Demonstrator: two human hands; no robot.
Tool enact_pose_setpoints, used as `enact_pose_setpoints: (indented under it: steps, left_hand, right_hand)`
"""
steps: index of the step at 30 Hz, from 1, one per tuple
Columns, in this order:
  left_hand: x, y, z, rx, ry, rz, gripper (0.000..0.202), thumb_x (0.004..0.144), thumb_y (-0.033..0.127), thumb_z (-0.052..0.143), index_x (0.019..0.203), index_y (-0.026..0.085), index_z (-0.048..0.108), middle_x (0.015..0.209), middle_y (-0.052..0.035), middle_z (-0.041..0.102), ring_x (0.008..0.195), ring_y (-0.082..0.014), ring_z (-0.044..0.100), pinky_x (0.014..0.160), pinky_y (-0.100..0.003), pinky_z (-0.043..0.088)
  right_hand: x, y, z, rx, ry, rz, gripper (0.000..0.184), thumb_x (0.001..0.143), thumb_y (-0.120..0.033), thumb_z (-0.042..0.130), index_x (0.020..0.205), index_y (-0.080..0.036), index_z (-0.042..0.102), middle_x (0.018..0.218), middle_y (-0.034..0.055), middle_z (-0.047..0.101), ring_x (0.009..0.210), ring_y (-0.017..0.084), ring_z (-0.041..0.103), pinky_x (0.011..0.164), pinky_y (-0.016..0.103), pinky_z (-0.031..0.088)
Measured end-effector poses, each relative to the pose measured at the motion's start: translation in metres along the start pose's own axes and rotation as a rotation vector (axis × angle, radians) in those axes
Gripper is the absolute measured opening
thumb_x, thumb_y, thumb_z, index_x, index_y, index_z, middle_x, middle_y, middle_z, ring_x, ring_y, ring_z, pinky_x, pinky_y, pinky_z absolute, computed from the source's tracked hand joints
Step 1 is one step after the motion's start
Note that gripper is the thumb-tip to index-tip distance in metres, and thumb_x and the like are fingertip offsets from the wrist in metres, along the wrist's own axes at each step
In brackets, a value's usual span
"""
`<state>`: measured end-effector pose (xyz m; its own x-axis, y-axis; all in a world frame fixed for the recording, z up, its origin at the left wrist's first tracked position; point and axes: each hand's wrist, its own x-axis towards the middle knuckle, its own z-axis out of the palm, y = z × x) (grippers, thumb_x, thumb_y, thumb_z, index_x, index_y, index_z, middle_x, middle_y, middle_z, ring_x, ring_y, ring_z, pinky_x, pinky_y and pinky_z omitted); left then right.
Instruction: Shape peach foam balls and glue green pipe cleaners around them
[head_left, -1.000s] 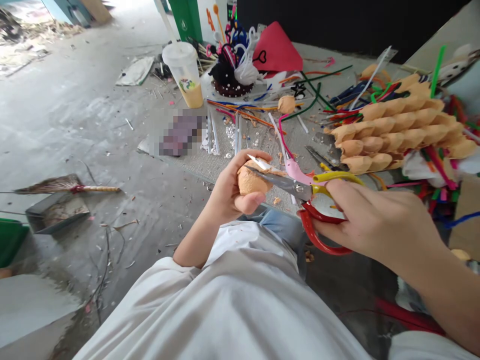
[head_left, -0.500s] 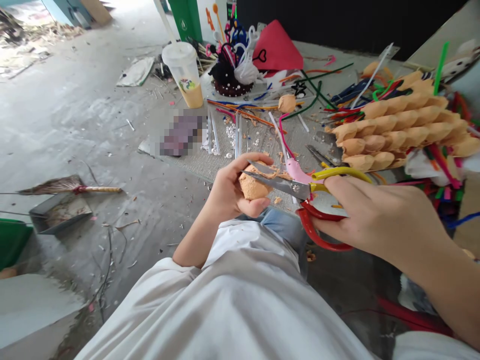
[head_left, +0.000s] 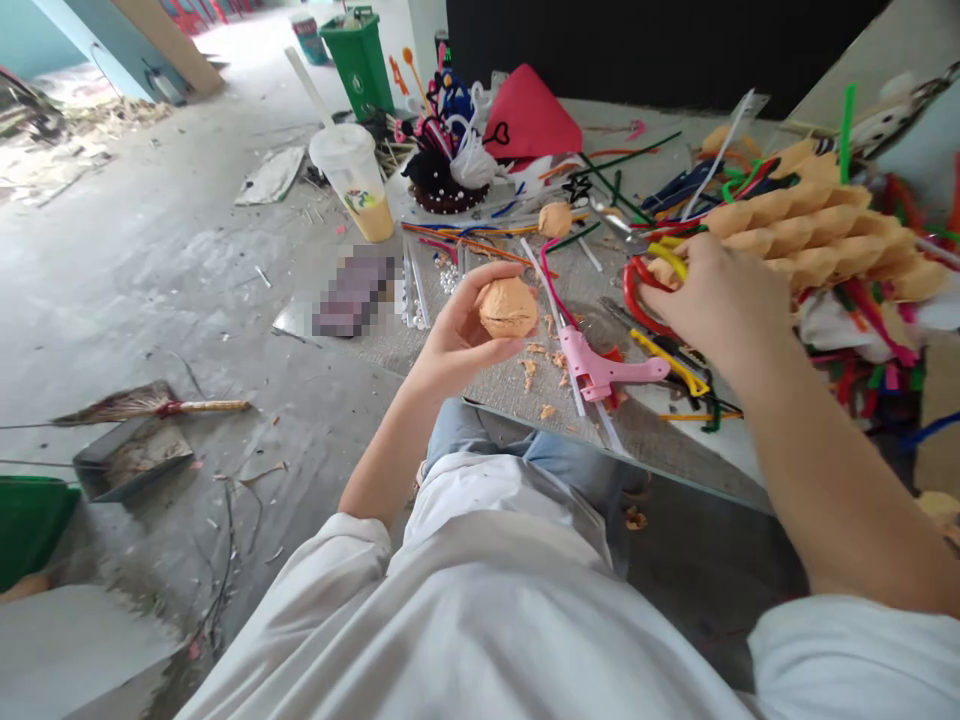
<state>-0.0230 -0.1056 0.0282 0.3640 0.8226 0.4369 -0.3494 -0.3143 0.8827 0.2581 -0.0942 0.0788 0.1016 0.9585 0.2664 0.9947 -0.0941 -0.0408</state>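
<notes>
My left hand (head_left: 457,335) is curled around a rough, tan, rounded piece (head_left: 508,308), which looks like moulded egg-carton pulp and has a dark seam across its face. Over on the right, my right hand (head_left: 731,290) grips scissors (head_left: 639,292) by their red and yellow handles, low over the table. Their blades point away from me, partly lost among the clutter. Between my hands lies a pink glue gun (head_left: 600,365), with a yellow-handled tool (head_left: 671,362) beside it. A similar tan ball (head_left: 555,219) rests farther back.
Tan egg-carton trays (head_left: 817,225) are piled at the right among coloured pipe cleaners. A lidded drink cup (head_left: 352,185) stands at the table's left, near a blurred phone-like object (head_left: 356,292). Behind are a beaded pincushion-like holder (head_left: 450,190) and red sheet (head_left: 532,115).
The scissors have left the tan piece; my right hand has carried them away to the right and back over the table. My left hand still holds the piece, now turned with its seam showing.
</notes>
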Motion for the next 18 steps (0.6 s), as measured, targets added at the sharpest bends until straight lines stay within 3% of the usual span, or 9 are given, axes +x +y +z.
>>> enact_pose_setpoints:
  steps: [3,5,8,10,13,15,18]
  left_hand:
    - [0.019,-0.008,-0.004,-0.064,-0.077,-0.058,0.07,0.07,0.033,0.088,0.132,0.039,0.058,0.127,-0.0028,0.069,0.093,-0.0171,0.076,0.076,-0.032,0.066]
    - [0.035,-0.012,-0.004,-0.104,-0.127,-0.08,0.071,0.068,0.03,0.088,0.132,0.037,0.058,0.125,-0.0022,0.068,0.086,-0.0131,0.074,0.071,-0.026,0.064]
    - [0.061,-0.018,0.0,-0.21,-0.185,-0.173,0.062,0.071,0.038,0.085,0.128,0.034,0.062,0.113,-0.0006,0.068,0.075,-0.01,0.07,0.06,-0.023,0.058]
    - [0.078,-0.026,0.005,-0.285,-0.206,-0.255,0.053,0.079,0.055,0.076,0.122,0.028,0.065,0.098,-0.001,0.068,0.065,-0.0105,0.067,0.05,-0.023,0.053]
    - [0.096,-0.044,0.013,-0.261,-0.088,-0.254,0.056,0.085,0.069,0.065,0.112,0.021,0.067,0.085,-0.002,0.068,0.06,-0.0096,0.064,0.051,-0.023,0.051]
    - [0.101,-0.056,0.019,-0.187,-0.026,-0.25,0.058,0.09,0.074,0.056,0.103,0.019,0.068,0.08,-0.0027,0.068,0.057,-0.0085,0.061,0.052,-0.023,0.052]
    - [0.1,-0.063,0.025,-0.138,-0.035,-0.269,0.061,0.094,0.075,0.047,0.1,0.018,0.068,0.072,-0.0019,0.066,0.057,-0.0098,0.061,0.056,-0.025,0.056]
  right_hand:
    - [0.022,0.008,0.025,0.148,-0.051,-0.087,0.055,0.087,-0.047,0.067,0.122,-0.006,0.065,0.115,0.0272,0.07,0.106,0.036,0.07,0.078,0.042,0.048]
    - [0.025,0.009,0.028,0.219,-0.016,-0.157,0.049,0.088,-0.039,0.066,0.124,-0.006,0.065,0.126,0.0272,0.066,0.118,0.038,0.066,0.091,0.047,0.051]
    - [0.015,-0.003,0.012,0.4,0.118,-0.35,0.047,0.098,-0.041,0.053,0.135,-0.013,0.062,0.138,0.0212,0.062,0.134,0.035,0.058,0.107,0.049,0.047]
    - [0.005,-0.018,-0.003,0.52,0.131,-0.456,0.05,0.101,-0.044,0.051,0.147,-0.025,0.052,0.15,0.0143,0.056,0.141,0.032,0.053,0.111,0.049,0.048]
    - [-0.006,-0.04,-0.01,0.588,0.099,-0.556,0.068,0.096,-0.049,0.06,0.157,-0.028,0.039,0.162,0.0106,0.047,0.149,0.029,0.046,0.117,0.051,0.045]
    - [-0.007,-0.048,-0.003,0.596,0.123,-0.553,0.061,0.099,-0.048,0.055,0.155,-0.027,0.042,0.159,0.0105,0.051,0.149,0.027,0.046,0.121,0.053,0.041]
    - [-0.004,-0.048,0.013,0.644,0.194,-0.529,0.049,0.103,-0.045,0.048,0.148,-0.025,0.053,0.149,0.0115,0.061,0.141,0.027,0.054,0.12,0.052,0.044]
